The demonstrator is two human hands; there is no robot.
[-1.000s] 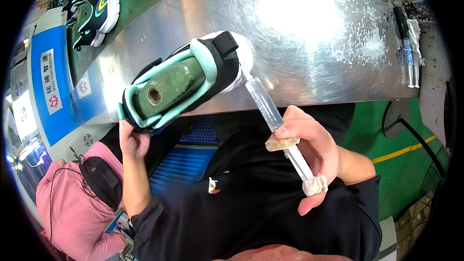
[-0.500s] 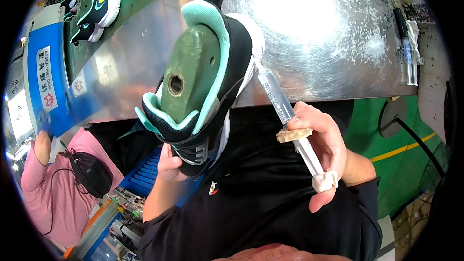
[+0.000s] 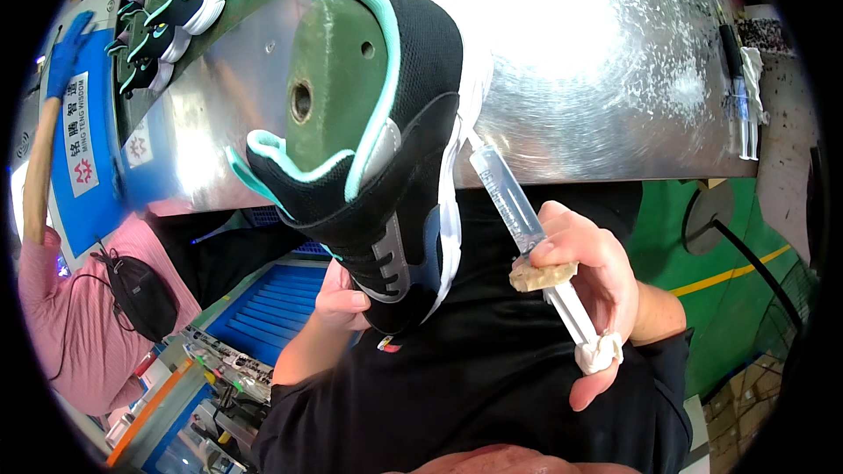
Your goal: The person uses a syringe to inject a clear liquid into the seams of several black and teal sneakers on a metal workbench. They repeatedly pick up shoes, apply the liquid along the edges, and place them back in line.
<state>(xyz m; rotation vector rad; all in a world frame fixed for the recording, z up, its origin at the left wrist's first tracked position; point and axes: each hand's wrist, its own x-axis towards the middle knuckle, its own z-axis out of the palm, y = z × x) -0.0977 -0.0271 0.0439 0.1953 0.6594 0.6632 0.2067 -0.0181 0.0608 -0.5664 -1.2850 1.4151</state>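
Observation:
My left hand (image 3: 341,300) is closed on the toe end of a black sneaker (image 3: 417,145) with mint lining and a white sole. A green shoe last (image 3: 338,88) with a round hole fills the shoe's opening. In my right hand (image 3: 593,272) is a clear plastic syringe (image 3: 509,197), its flange wrapped in tan tape and its plunger end in white wrapping. Fingers grip the flange while the thumb sits at the plunger end. The syringe's narrow tip meets or nearly meets the edge of the white sole; exact contact is hard to tell.
A scratched metal table (image 3: 606,114) lies beyond my hands. On its right side are another syringe (image 3: 746,114) and a black-handled tool (image 3: 730,53). More sneakers (image 3: 180,9) stand at the upper left. A person in a pink top (image 3: 97,316) reaches a blue-gloved hand (image 3: 66,61) over the blue-sided machine.
The sneaker has turned and come closer, showing more of its side. My right hand and syringe have shifted slightly down and right. The other person's arm has reached farther up.

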